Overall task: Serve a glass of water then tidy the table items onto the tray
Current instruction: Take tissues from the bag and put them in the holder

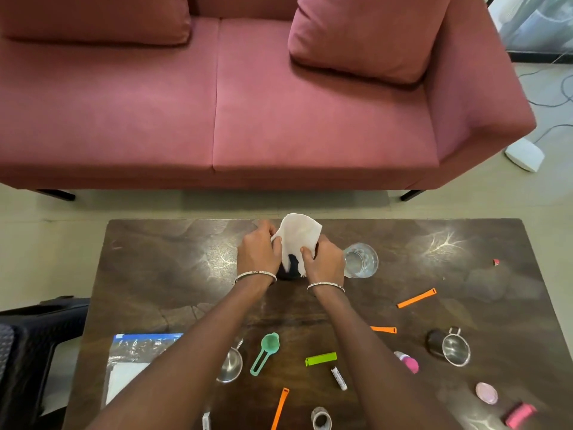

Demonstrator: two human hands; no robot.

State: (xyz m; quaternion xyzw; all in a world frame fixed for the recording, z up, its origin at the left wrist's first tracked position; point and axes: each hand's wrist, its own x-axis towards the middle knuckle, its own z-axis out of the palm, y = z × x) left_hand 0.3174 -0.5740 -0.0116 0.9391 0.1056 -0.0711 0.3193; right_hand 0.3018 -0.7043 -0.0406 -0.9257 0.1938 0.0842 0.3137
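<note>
Both hands hold a white paper napkin [299,237] over the far middle of the dark wooden table [161,274]. My left hand [259,251] pinches its left edge and my right hand [324,259] grips its lower right edge. A dark round object [288,271] sits under the napkin, mostly hidden. A clear glass of water [361,260] stands upright just right of my right hand. No tray is in view.
Scattered on the near table: a green measuring spoon [263,352], steel cups [451,347] [230,366], orange straps [417,298], a green clip [321,359], a tape roll [321,418], pink items [410,364], a plastic bag [133,361]. A pink sofa [279,103] stands beyond the table.
</note>
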